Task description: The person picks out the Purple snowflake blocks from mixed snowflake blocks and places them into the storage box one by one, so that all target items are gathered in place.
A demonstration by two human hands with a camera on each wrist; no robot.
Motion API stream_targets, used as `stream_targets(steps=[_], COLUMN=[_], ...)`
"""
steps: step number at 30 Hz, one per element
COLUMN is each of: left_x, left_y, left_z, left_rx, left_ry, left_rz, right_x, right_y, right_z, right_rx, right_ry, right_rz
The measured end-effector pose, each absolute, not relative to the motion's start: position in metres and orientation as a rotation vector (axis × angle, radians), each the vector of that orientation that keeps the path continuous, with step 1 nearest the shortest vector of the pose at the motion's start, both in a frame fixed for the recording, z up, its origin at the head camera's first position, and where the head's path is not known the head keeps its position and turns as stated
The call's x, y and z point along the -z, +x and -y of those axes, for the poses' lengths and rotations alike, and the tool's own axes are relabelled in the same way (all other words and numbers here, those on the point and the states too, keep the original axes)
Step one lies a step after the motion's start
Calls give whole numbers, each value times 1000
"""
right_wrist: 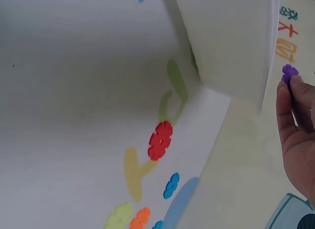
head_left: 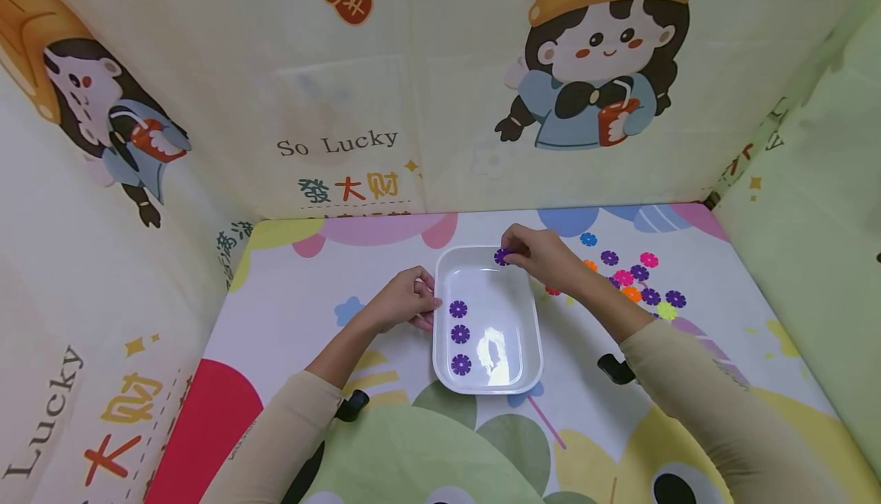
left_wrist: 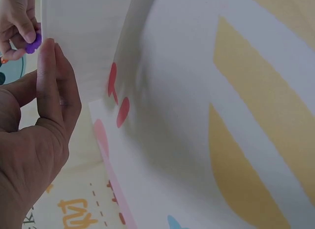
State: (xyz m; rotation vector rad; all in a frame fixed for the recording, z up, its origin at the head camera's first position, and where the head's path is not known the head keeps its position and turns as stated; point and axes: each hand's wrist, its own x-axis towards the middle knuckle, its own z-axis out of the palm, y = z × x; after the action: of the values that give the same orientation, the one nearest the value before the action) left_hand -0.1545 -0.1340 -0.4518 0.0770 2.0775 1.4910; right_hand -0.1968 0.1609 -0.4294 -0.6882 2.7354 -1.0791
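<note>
A white rectangular tray (head_left: pixel 497 297) lies on the patterned tabletop in the head view. Three purple snowflake discs, (head_left: pixel 460 333) flower-shaped and notched, stand in a column along its left inner side. My left hand (head_left: pixel 407 301) grips the tray's left rim, thumb on one side and fingers on the other, as the left wrist view shows. Over the tray's far right corner, my right hand (head_left: pixel 540 255) pinches another purple snowflake disc (right_wrist: pixel 289 71) between thumb and fingertips.
To the right of the tray lie scattered snowflake discs (head_left: pixel 639 273) in purple, pink, orange, blue and yellow-green. One red disc (right_wrist: pixel 160 141) sits close to the tray's right side, under my right forearm. Printed cloth walls (head_left: pixel 440 106) enclose the table at the back and sides.
</note>
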Motion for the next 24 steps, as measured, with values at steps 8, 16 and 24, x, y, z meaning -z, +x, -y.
stream_targets(steps=[8, 16, 24], left_x=[451, 454, 452], left_y=[-154, -156, -156], left_z=[134, 134, 134], left_rx=[-1486, -1466, -1462], left_ry=[77, 75, 68], left_rz=[-2082, -2098, -2087], right_x=[436, 441, 450], right_y=[-195, -195, -199], right_z=[-143, -125, -112], right_rx=[1072, 1039, 951], right_ry=[-718, -722, -775], right_rz=[-2681, -2610, -2555])
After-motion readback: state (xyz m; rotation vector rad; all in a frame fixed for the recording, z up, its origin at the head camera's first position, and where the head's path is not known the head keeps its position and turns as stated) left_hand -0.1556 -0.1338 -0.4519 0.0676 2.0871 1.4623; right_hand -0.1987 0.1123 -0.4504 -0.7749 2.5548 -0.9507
